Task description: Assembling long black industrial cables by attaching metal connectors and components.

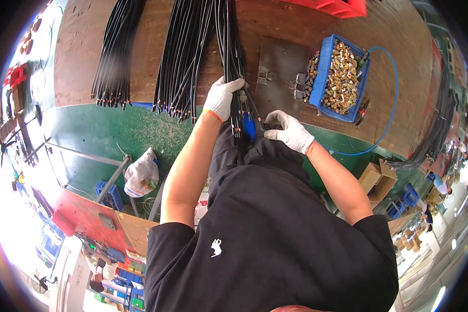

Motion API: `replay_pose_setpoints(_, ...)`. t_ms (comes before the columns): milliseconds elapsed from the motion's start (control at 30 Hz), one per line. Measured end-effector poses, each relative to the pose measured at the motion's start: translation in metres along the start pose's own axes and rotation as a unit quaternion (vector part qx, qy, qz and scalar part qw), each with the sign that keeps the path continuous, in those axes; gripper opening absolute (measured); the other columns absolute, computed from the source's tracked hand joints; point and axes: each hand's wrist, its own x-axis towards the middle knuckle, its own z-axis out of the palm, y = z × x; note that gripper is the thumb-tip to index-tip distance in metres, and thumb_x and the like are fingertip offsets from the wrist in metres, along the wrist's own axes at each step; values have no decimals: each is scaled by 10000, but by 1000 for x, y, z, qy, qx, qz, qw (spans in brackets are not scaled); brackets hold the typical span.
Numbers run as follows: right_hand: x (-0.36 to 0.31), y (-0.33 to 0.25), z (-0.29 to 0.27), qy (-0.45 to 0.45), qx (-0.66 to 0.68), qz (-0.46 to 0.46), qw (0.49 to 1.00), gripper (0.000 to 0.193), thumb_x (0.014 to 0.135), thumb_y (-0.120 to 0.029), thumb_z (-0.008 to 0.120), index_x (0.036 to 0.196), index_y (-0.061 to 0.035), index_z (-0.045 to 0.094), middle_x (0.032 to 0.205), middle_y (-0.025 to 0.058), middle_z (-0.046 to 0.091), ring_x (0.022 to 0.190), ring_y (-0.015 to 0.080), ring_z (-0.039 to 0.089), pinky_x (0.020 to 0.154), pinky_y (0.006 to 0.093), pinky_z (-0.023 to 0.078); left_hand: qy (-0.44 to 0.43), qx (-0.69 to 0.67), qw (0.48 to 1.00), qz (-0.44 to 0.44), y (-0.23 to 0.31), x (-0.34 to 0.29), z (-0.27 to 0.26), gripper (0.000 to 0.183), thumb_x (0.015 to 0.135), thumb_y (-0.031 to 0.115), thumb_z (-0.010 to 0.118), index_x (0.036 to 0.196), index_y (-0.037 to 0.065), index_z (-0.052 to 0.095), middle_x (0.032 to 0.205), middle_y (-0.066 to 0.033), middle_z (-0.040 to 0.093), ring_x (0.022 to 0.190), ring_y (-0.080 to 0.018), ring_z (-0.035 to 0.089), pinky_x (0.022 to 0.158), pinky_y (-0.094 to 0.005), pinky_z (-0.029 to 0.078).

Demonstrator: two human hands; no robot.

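Head view, left hand (pixel 222 98) gripping black cables (pixel 237 62), right hand (pixel 290 131) beside

Blue bin (pixel 325 62) (brass fittings (pixel 341 78)), white bag (pixel 142 174)

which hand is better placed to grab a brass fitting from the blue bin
Right, likely. The right hand lies nearer the blue bin of brass fittings, while the left hand grips the black cable bundle.

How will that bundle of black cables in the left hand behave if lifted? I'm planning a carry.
The bundle of black cables is long and thin, so it would probably sag past the left hand. With many loose strands and gloves on, some may slip out.
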Motion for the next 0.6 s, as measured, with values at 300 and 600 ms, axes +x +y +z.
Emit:
replay_pose_setpoints(300, 14, -5, 12, 94, 13, 40, 995, 392, 856, -201, 841, 1120, -7, 625, 994, 71, 678, 953, 156, 635, 886, 321, 522, -20, 14, 1000, -6, -1, 1, 1, 170, 908, 122, 786, 1031, 62, 686, 845, -44, 695, 674, -139, 646, 610, -305, 553)
replay_pose_setpoints(600, 130, -70, 14, 229, -121, -43, 965, 474, 806, -348, 822, 1098, 2, 689, 1052, 179, 747, 1021, 277, 702, 932, 376, 535, 15, 49, 999, -1, 18, -14, -24, 171, 998, 261, 720, 978, 93, 698, 799, -9, 676, 637, -105, 611, 572, -266, 510)
